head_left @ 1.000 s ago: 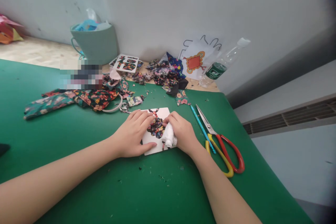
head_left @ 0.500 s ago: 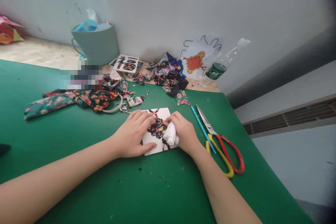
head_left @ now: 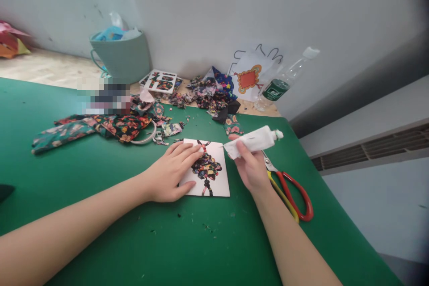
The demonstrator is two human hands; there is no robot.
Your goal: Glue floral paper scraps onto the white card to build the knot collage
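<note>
A white square card (head_left: pixel 219 185) with a patchwork of patterned fabric (head_left: pixel 208 166) lies on the green table. My left hand (head_left: pixel 174 172) rests spread on the card's left part, fingers apart, covering that side. Above the right edge of the card, my right hand (head_left: pixel 251 165) grips a white tube (head_left: pixel 252 140) between thumb and fingers. The tube's pale green nozzle end points right. Red and yellow scissors (head_left: pixel 295 192) lie under and beside the right wrist, with their blades mostly hidden.
Fabric scraps (head_left: pixel 214 94) lie along the wall, near stacked cards (head_left: pixel 162 81) and a drawing (head_left: pixel 248 79). A plastic bottle (head_left: pixel 276 89) leans at the back right. Floral cloth (head_left: pixel 124 127) and a green basket (head_left: pixel 122 56) are at left. The green table (head_left: pixel 134 241) ends at right.
My right hand has lifted off the card and moved right, turning over so the white tube shows lengthwise. More of the card is visible, and the card sits slightly further right. My left hand has hardly moved.
</note>
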